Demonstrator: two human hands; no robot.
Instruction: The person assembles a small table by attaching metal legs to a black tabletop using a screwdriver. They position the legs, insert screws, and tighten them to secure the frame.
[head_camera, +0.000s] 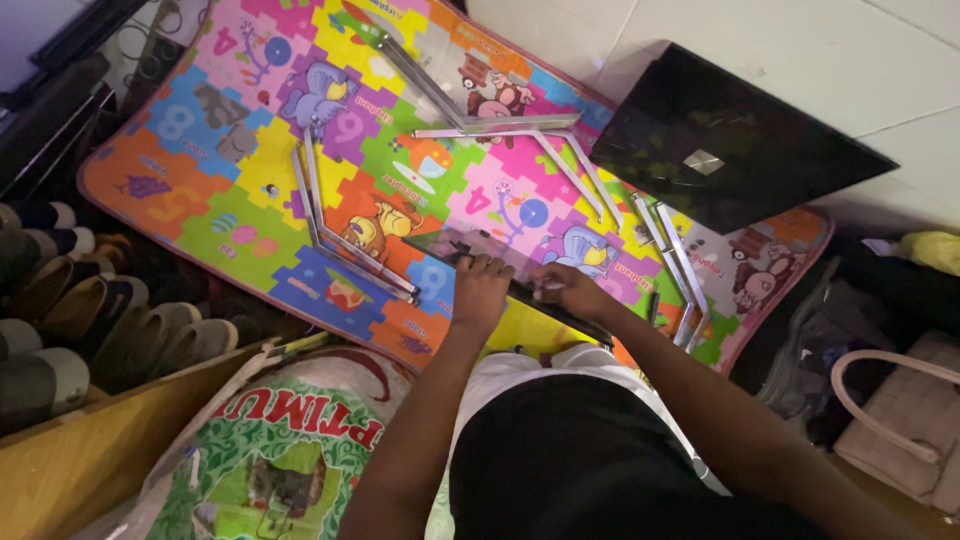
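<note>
Left hand (481, 285): fingers curled over the near-left end of a dark flat panel (470, 247), fingertips pressed on its upper face; whether the thumb is underneath cannot be told.

Right hand (567, 290): fingers bent and close together, resting on the same panel further along its near edge; a true grip cannot be told from this view.

Dark flat panel: glossy, thin, lying flat on the play mat (250, 215) directly in front of the person's knees. Long axis runs from upper left to lower right in the head view, from beside the nearest bent strut toward the mat's near edge. Both hands lie on it, the left at the upper-left part, the right toward the lower-right part.

Play mat: bright puzzle-pattern foam with animals and numerals, spread on a pale tiled floor (820, 60).

Bent metal struts: one angled pair (325, 225) left of the panel, its lower end just beside the left hand; a second set (500, 127) beyond the panel; a third pair (678, 270) to the right, near the right forearm.

Large black panel (735, 135): square-cornered, lying partly on the mat's far right corner, well apart from the hands.

Surroundings: row of shoes (70, 310) at left; printed sack (290, 440) at lower left; pale handbag (900, 420) at lower right.
</note>
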